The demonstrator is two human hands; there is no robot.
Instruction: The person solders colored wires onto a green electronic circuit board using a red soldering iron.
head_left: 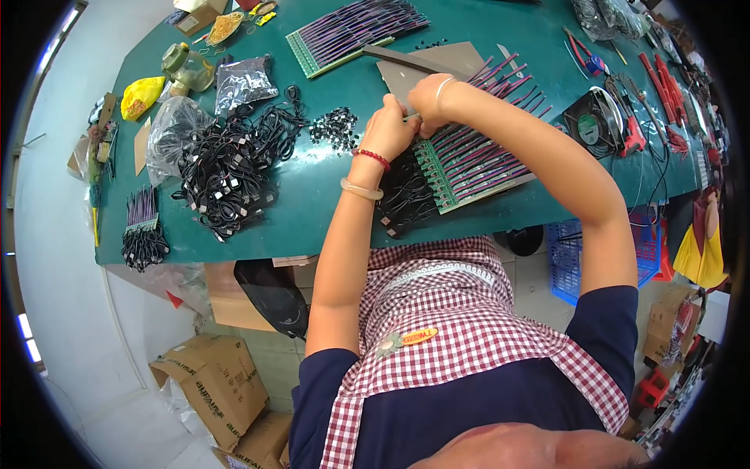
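Observation:
My left hand (393, 125) and my right hand (432, 102) meet at the far left corner of a green circuit board panel (439, 181). Rows of dark purple-and-black wires (491, 150) run off that panel to the right. The fingers of both hands are pinched together, and whatever lies between them is too small and covered to name. Under my left wrist, black cables (406, 195) spread along the panel's left edge. A brown board (398, 74) lies just beyond my hands, with a dark flat bar (414, 59) across it.
Left of my hands are small black-and-white parts (334, 129) and a heap of black USB cables (226, 168). A second wired panel (355, 35) lies at the back. A small fan (591, 121), pliers (576, 51) and red-handled tools (664, 90) crowd the right. A lidded jar (187, 66) stands far left.

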